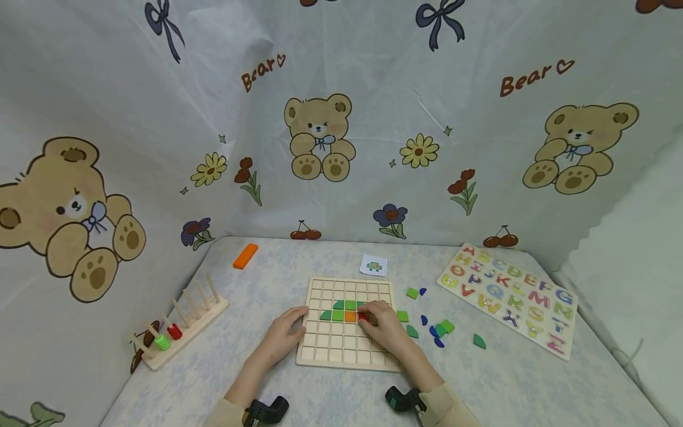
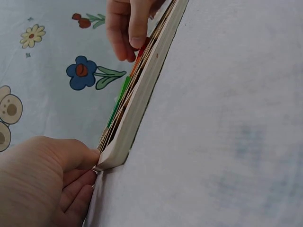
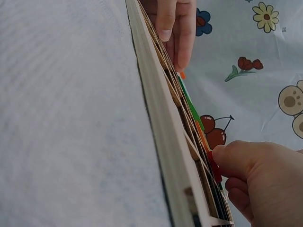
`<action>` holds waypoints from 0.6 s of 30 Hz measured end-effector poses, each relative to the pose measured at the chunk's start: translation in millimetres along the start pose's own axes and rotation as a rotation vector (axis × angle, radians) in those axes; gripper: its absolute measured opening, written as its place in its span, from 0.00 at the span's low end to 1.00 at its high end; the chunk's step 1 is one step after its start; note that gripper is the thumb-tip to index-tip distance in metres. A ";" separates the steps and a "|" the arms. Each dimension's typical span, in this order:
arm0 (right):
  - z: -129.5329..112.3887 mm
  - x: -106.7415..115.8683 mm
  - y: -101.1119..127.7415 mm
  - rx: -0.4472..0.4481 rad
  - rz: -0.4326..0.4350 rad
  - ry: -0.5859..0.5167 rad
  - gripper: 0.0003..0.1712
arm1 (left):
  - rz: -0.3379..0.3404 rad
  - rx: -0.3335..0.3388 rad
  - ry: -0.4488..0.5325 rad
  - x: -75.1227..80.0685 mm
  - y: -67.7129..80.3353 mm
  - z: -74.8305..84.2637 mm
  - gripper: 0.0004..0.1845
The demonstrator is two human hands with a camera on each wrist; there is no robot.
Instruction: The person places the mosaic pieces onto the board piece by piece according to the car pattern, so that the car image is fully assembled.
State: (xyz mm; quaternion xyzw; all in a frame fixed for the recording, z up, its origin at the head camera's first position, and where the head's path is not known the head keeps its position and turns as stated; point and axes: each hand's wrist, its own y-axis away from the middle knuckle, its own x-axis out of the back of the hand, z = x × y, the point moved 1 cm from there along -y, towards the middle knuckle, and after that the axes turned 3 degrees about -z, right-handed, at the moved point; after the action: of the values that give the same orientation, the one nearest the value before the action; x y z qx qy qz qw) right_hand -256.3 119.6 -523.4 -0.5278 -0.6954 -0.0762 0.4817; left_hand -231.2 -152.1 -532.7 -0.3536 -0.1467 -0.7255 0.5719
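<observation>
A wooden grid board [image 1: 331, 351] lies flat on the table, a few of its squares filled with green pieces [image 1: 338, 316] and an orange square tile [image 1: 350, 316]. My left hand [image 1: 283, 335] holds the board's left edge; the left wrist view shows the thumb [image 2: 85, 157] on the rim with the other fingers curled below. Over the right half of the grid, my right hand [image 1: 385, 326] pinches a red tile [image 1: 363, 316] beside the orange one. In the right wrist view its thumb [image 3: 229, 158] presses against the red tile [image 3: 214, 166]. The palm hides several squares.
A small pattern card [image 1: 373, 265] lies behind the board. Loose green pieces [image 1: 412, 293] and blue half-rounds [image 1: 424, 320] are scattered to the right, before an alphabet board [image 1: 507, 296]. On the left stand a peg rack [image 1: 187, 332] with beads and an orange bar [image 1: 245, 256].
</observation>
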 end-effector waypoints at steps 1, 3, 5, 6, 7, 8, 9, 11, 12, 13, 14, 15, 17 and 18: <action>0.0 0.0 0.0 0.004 0.002 0.000 0.14 | 0.000 0.001 -0.001 -0.1 0.1 -0.2 0.24; -0.5 0.3 -0.3 0.007 0.005 -0.005 0.14 | 0.001 0.001 -0.002 -0.2 0.0 -0.2 0.24; -0.5 0.4 -0.6 0.008 0.005 -0.007 0.14 | 0.003 0.001 -0.002 -0.2 0.0 0.1 0.23; -0.5 0.3 -0.7 0.007 0.005 -0.007 0.14 | 0.003 0.003 -0.003 -0.6 -0.1 -0.4 0.23; -0.7 0.3 -0.7 0.003 0.004 -0.007 0.14 | 0.003 0.004 -0.002 -0.7 -0.1 -0.5 0.23; -0.6 0.2 -0.8 -0.001 0.004 -0.005 0.14 | 0.004 0.002 0.000 -0.7 0.0 -0.5 0.24; -0.5 0.1 -0.8 -0.003 0.004 -0.005 0.14 | 0.004 0.004 0.002 -0.9 0.1 -0.7 0.24; -0.5 -0.1 -0.6 -0.005 0.006 -0.004 0.14 | 0.005 0.005 0.005 -1.1 0.6 -1.1 0.24; -0.4 -0.3 -0.4 -0.004 0.008 -0.002 0.14 | 0.005 0.005 0.006 -1.3 0.6 -1.3 0.24; -0.4 -0.3 -0.4 -0.003 0.008 -0.003 0.14 | 0.004 0.004 0.007 -1.2 0.5 -1.2 0.24; -0.3 -0.3 -0.3 -0.001 0.009 -0.004 0.14 | 0.003 0.005 0.007 -1.3 0.4 -1.3 0.24; -0.6 -0.1 -0.2 0.000 0.009 -0.008 0.14 | 0.002 0.007 0.007 -1.3 0.3 -1.4 0.24; -1.0 0.3 0.0 -0.012 0.008 -0.029 0.13 | 0.001 0.000 0.001 -1.2 -0.2 -1.6 0.24; -1.2 0.5 0.1 -0.030 0.005 -0.059 0.13 | 0.000 -0.001 -0.002 -1.2 -0.3 -1.7 0.24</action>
State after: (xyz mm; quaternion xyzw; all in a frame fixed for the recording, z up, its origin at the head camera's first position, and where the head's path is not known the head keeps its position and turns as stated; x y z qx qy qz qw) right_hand -255.5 119.2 -522.5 -0.5386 -0.7068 -0.0700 0.4532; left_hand -232.0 -152.2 -534.6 -0.3548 -0.1467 -0.7252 0.5716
